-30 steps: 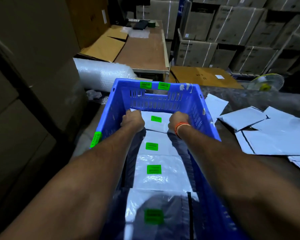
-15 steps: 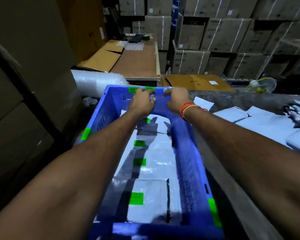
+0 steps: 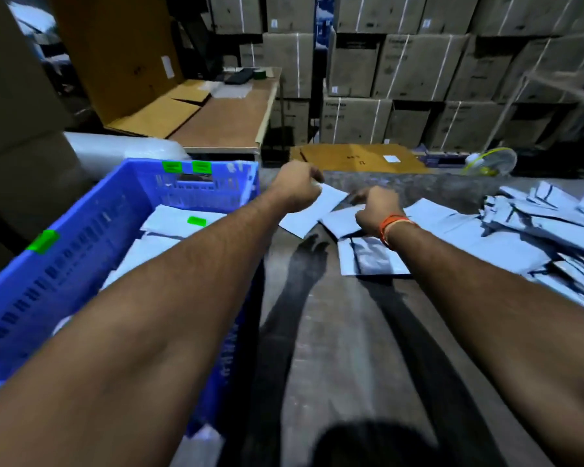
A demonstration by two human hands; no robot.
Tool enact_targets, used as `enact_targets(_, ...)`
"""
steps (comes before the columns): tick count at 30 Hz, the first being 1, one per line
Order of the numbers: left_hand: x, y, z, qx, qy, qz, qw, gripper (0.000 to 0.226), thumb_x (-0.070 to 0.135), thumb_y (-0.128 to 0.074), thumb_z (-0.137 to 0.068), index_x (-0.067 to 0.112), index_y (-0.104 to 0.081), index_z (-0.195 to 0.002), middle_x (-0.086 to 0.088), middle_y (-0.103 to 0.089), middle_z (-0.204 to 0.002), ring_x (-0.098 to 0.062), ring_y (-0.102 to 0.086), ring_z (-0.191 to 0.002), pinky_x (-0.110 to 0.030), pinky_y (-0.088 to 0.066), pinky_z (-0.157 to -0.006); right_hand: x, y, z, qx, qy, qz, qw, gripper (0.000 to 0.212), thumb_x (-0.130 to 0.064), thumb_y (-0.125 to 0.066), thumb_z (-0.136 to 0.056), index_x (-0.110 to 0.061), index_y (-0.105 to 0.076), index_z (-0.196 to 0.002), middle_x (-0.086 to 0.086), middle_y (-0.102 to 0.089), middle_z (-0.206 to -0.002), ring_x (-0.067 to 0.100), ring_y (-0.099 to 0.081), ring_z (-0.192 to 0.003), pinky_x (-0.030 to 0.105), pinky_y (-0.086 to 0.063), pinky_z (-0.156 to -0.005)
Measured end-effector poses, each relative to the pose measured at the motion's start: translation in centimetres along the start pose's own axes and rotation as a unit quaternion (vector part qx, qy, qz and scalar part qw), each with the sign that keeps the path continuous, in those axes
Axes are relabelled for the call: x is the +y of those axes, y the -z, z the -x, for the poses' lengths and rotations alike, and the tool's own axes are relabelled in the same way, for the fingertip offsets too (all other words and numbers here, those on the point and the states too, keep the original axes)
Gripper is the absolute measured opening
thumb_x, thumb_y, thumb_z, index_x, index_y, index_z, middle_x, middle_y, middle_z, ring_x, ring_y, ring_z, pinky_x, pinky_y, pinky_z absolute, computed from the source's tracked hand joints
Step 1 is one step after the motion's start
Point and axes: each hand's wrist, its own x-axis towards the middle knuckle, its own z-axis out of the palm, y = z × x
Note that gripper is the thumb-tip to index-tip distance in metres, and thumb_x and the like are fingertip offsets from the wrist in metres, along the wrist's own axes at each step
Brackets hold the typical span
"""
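Observation:
A blue plastic crate [image 3: 81,264] stands at the left and holds several white poly mailers [image 3: 182,227] with green labels. To its right, loose white mailers [image 3: 314,210] lie on the dark table. My left hand [image 3: 295,187] hangs over the upper corner of one mailer, fingers loosely bent, and its shadow shows spread fingers. Over the neighbouring mailers [image 3: 341,219], my right hand [image 3: 375,210], with an orange band at the wrist, has its fingers bent downward. Neither hand visibly holds anything; both are blurred.
A heap of white mailers [image 3: 536,230] covers the table's right side. A bubble-wrap roll [image 3: 125,156] lies behind the crate, with a wooden table [image 3: 226,119] beyond. Stacked cardboard boxes [image 3: 402,69] line the back, and a flat carton [image 3: 361,160] lies on the floor.
Both hands left the crate's far rim and moved right onto the loose mailers on the table. The view has swung right, so the crate now sits at the left.

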Motion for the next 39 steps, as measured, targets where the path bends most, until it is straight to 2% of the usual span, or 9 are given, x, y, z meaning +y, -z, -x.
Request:
enact_targets(10,5.3,-12.9,0.6,-0.107,0.075,0.000,0.991,0.037,0.016,-0.066,-0.090,0.015,-0.068,-0.127,-0.007,-0.066,-0.132,-0.025,-0.058,-0.122,-0.029,-0.044,-0.096,12.9,-2.9,0.2,-0.137,0.104,0.190,0.966,0.053,-0.033,-0.062,-0.088,-0.030,-0.051,-0.139,0.013,-0.050,-0.143,0.036,-0.048,-0.129,0.045,-0.045,-0.104)
enact_targets(13,5.6,-16.3,1.5,-0.156,0.082,-0.011,0.984,0.043,0.016,-0.066,-0.090,0.014,-0.063,-0.133,-0.007,-0.062,-0.138,-0.025,-0.056,-0.126,-0.027,-0.041,-0.100,14.9,-5.2,1.0,-0.196,0.150,0.314,0.917,0.078,-0.028,-0.071,-0.079,-0.029,-0.032,-0.147,0.014,-0.023,-0.158,0.038,-0.023,-0.144,0.055,-0.030,-0.110)
enact_targets(16,5.4,-18.2,2.4,-0.164,0.097,-0.009,0.982,0.044,0.015,-0.066,-0.089,0.016,-0.063,-0.134,-0.007,-0.062,-0.136,-0.026,-0.055,-0.126,-0.027,-0.042,-0.101,15.6,-6.5,1.9,-0.162,0.154,0.350,0.910,0.075,-0.019,-0.069,-0.079,-0.026,-0.034,-0.145,0.013,-0.032,-0.153,0.036,-0.026,-0.141,0.056,-0.027,-0.107)
enact_targets(19,4.8,-18.7,3.2,-0.145,0.122,-0.004,0.982,0.044,0.016,-0.069,-0.087,0.019,-0.064,-0.131,-0.010,-0.064,-0.129,-0.027,-0.057,-0.118,-0.028,-0.045,-0.093,16.1,-6.7,2.7,-0.096,0.166,0.344,0.919,0.040,-0.008,-0.055,-0.085,-0.021,-0.055,-0.123,0.007,-0.056,-0.125,0.031,-0.042,-0.125,0.054,-0.032,-0.101)
enact_targets(23,3.3,-18.7,5.1,-0.095,0.128,-0.013,0.987,0.072,0.026,-0.081,-0.078,0.030,-0.050,-0.142,-0.008,-0.040,-0.145,-0.032,-0.042,-0.130,-0.038,-0.041,-0.109,16.2,-5.4,4.0,-0.099,0.172,0.300,0.933,0.025,-0.004,-0.055,-0.079,-0.026,-0.056,-0.090,0.000,-0.064,-0.095,0.028,-0.058,-0.104,0.042,-0.035,-0.087)
enact_targets(27,2.7,-18.3,8.2,-0.037,0.091,0.012,0.995,0.053,0.027,-0.085,-0.070,0.037,-0.065,-0.118,0.000,-0.042,-0.144,-0.026,-0.036,-0.132,-0.040,-0.041,-0.108,15.6,-3.4,6.2,-0.099,0.172,0.190,0.961,0.030,-0.017,-0.053,-0.081,-0.028,-0.066,-0.107,0.006,-0.070,-0.099,0.034,-0.064,-0.099,0.036,-0.047,-0.077)
enact_targets(30,2.4,-17.4,10.5,-0.014,0.081,0.053,0.995,0.024,0.025,-0.082,-0.073,0.034,-0.075,-0.095,-0.002,-0.058,-0.128,-0.024,-0.049,-0.124,-0.028,-0.041,-0.099,14.6,-1.6,8.9,-0.104,0.190,0.148,0.965,0.014,-0.017,-0.056,-0.082,-0.020,-0.065,-0.093,0.011,-0.070,-0.092,0.035,-0.064,-0.091,0.033,-0.047,-0.069)
enact_targets(35,2.0,-14.6,15.7,-0.016,0.104,0.166,0.981,0.013,0.031,-0.079,-0.084,0.023,-0.074,-0.092,0.008,-0.065,-0.066,-0.005,-0.062,-0.063,-0.014,-0.046,-0.058,13.7,1.2,13.5,-0.136,0.184,0.114,0.967,0.021,-0.022,-0.070,-0.081,-0.019,-0.070,-0.102,0.010,-0.070,-0.096,0.034,-0.063,-0.094,0.031,-0.039,-0.071)
enact_targets(39,0.7,-14.1,20.1,-0.035,0.126,0.277,0.952,0.050,0.046,-0.074,-0.072,0.014,-0.073,-0.109,-0.005,-0.077,-0.098,-0.023,-0.073,-0.093,-0.043,-0.060,-0.084,14.2,2.4,17.2,-0.142,0.140,0.042,0.979,0.039,-0.023,-0.080,-0.078,-0.017,-0.072,-0.116,0.005,-0.072,-0.112,0.025,-0.064,-0.105,0.032,-0.047,-0.085)
